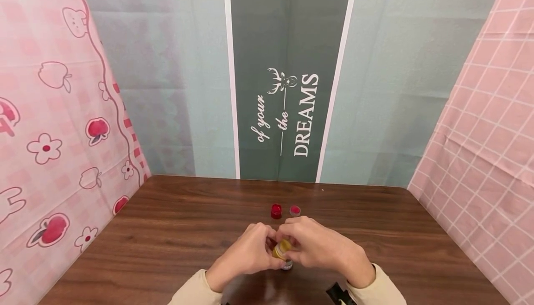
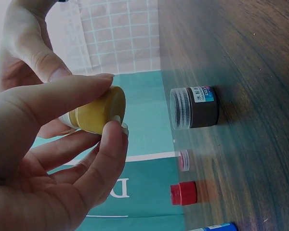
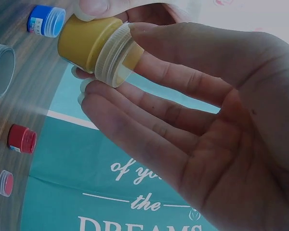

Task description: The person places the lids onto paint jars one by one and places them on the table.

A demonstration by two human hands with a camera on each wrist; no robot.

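A small round yellow plastic jar point(image 2: 101, 108), full of yellow as far as its wall shows, is held tilted above the brown wood-grain desk point(image 1: 175, 231), between two bare hands. The left hand point(image 1: 254, 249) pinches its body between thumb and fingers; the right hand's point(image 1: 319, 244) grip pinches its clear ridged lid point(image 3: 113, 57), which has yellow behind its rim. On the desk stand a dark jar with a clear ridged lid point(image 2: 195, 108), a small red jar without its lid point(image 1: 276, 211), and a blue jar with a clear lid point(image 3: 45, 21). A clear lid with red inside point(image 1: 295, 211) lies near the red jar. In the head view the hands hide most of the dark jar; the left wrist view cuts off the blue one. The dark jar's white-and-blue label point(image 2: 203, 94) bears Chinese characters, 水 among them; the red jar's label is too small to read. The green hanging cloth point(image 1: 288, 27) reads "of your the DREAMS".
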